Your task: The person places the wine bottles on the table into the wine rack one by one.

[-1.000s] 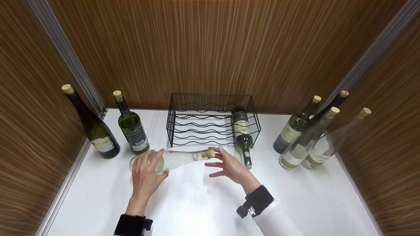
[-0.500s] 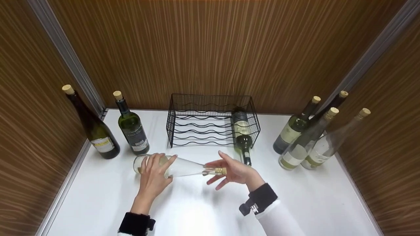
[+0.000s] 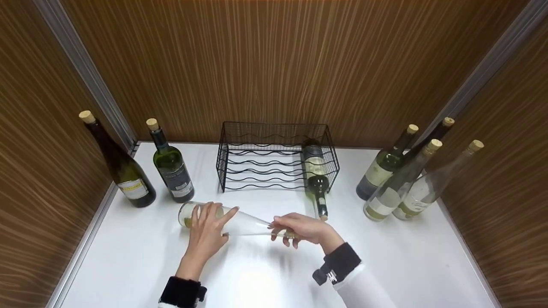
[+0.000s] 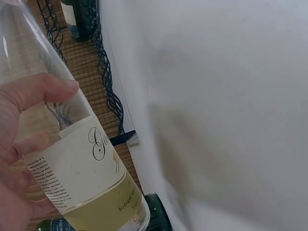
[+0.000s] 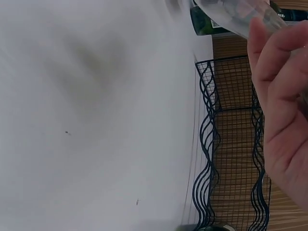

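Observation:
A clear glass wine bottle (image 3: 248, 223) lies sideways above the white table, its corked neck toward the right. My left hand (image 3: 207, 229) grips its body around the label (image 4: 79, 166), which is white above a yellow-green band in the left wrist view. At the neck, my right hand (image 3: 302, 229) has its fingers curled round the glass and covers most of the cork. Behind the hands stands a black wire wine rack (image 3: 265, 173). One dark green bottle (image 3: 317, 184) lies in its right end, neck toward me.
Two corked bottles, a tall brown one (image 3: 124, 164) and a green one (image 3: 173, 171), stand left of the rack. Several more, including a clear bottle (image 3: 387, 199), stand close together at the right. Wood-grain panels (image 3: 274, 64) wall the white table (image 3: 406, 265) at back and sides.
The clear bottle has come nearer to me and slightly right, carried in my left hand. My right hand, earlier spread beside the cork, has closed its fingers round the neck.

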`<state>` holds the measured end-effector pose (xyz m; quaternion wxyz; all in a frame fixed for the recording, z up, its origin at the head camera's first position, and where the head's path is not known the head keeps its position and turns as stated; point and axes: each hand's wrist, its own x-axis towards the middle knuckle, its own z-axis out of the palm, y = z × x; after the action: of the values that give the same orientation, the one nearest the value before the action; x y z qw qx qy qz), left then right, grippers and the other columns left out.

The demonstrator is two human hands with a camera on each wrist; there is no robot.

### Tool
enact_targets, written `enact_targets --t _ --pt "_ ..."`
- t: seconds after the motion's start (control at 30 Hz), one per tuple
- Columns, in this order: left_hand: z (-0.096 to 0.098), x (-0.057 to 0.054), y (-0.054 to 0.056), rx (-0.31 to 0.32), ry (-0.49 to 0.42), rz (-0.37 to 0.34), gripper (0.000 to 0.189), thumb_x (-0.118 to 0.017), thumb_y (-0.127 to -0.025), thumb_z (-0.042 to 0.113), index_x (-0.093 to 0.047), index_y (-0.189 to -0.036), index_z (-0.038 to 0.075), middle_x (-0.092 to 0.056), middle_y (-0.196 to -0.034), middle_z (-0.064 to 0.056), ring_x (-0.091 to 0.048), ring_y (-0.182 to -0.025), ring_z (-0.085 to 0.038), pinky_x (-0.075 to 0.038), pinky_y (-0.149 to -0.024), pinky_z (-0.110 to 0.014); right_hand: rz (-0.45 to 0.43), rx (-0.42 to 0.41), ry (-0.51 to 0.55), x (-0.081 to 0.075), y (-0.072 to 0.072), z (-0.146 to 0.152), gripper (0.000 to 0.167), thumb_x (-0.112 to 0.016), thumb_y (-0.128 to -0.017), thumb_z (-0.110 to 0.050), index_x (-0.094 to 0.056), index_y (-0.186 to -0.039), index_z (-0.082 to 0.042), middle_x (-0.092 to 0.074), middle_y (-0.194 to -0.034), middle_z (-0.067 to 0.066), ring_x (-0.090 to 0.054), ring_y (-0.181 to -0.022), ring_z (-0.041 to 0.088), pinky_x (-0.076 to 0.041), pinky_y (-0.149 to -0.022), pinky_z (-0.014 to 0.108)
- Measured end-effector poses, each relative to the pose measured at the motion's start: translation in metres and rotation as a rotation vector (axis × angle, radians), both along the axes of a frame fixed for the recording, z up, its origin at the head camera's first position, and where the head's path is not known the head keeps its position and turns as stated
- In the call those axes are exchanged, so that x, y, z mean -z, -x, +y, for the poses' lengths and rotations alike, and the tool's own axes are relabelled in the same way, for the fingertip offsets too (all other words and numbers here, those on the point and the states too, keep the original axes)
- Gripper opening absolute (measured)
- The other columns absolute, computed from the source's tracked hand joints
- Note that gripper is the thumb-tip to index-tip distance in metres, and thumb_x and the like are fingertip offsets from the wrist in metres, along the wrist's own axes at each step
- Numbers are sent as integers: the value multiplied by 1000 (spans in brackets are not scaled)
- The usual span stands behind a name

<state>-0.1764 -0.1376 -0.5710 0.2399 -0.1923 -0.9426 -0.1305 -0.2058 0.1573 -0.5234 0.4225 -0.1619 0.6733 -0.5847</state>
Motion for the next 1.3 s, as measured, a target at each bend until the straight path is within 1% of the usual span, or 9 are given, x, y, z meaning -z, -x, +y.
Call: enact_targets --t 0.23,0.43,0.57,0.63,0.83,0.93,1.1,1.17,1.3 --pt "4 2 -2 14 34 1 83 -90 -52 11 -66 -129 33 -58 -118 -18 -52 -115 -41 -32 -102 -66 120 25 -137 5 -7 -7 55 -55 -99 -44 -60 -116 8 -67 -89 8 -50 -54 11 -35 -42 21" --pt "9 1 -2 33 39 12 84 -92 -51 11 -66 -128 33 -58 -119 -18 -52 -116 -43 -31 -102 -66 248 58 -220 10 -16 -13 41 -61 -97 -39 -64 -109 0 -60 -74 3 -39 -45 7 -28 -39 21" --pt "11 1 -3 40 28 -2 84 -92 -51 9 -66 -128 31 -58 -120 -18 -51 -118 -43 -29 -103 -67 329 116 -265 15 -21 -16 35 -65 -95 -39 -67 -105 -6 -58 -67 1 -39 -45 7 -30 -39 19" --pt "12 1 -3 42 19 -19 84 -91 -52 8 -66 -129 30 -58 -121 -18 -50 -120 -43 -27 -104 -67 348 145 -267 17 -23 -17 33 -67 -94 -38 -68 -105 -7 -57 -65 0 -40 -47 7 -30 -40 19" --pt "15 -1 -2 63 9 -79 85 -91 -56 7 -62 -134 26 -56 -130 -15 -44 -128 -42 -19 -110 -66 350 192 -221 20 -27 -8 28 -66 -95 -32 -72 -103 -6 -55 -64 0 -37 -45 7 -28 -40 19" --pt "17 -3 -2 82 6 -103 86 -92 -59 10 -58 -137 24 -52 -136 -14 -40 -133 -41 -15 -112 -64 329 206 -202 20 -30 -3 29 -66 -95 -33 -73 -102 -5 -55 -64 0 -36 -45 7 -28 -40 19" --pt "19 -3 -3 122 -57 -135 88 -93 -62 20 -54 -141 20 -43 -146 -16 -32 -138 -40 -13 -113 -63 293 250 -182 19 -38 7 32 -65 -95 -34 -74 -103 -4 -55 -64 0 -36 -45 7 -28 -40 18" --pt "20 -2 -3 134 -99 -124 85 -92 -65 26 -55 -141 18 -41 -148 -17 -32 -139 -39 -15 -113 -62 287 274 -177 18 -41 11 31 -65 -96 -33 -74 -104 -4 -55 -65 0 -36 -45 7 -28 -40 18" --pt "22 3 -5 155 -195 -64 68 -81 -80 36 -57 -139 13 -42 -147 -18 -33 -139 -37 -21 -112 -61 278 329 -165 17 -47 16 32 -64 -96 -30 -72 -106 -1 -56 -67 2 -36 -47 7 -28 -41 17"
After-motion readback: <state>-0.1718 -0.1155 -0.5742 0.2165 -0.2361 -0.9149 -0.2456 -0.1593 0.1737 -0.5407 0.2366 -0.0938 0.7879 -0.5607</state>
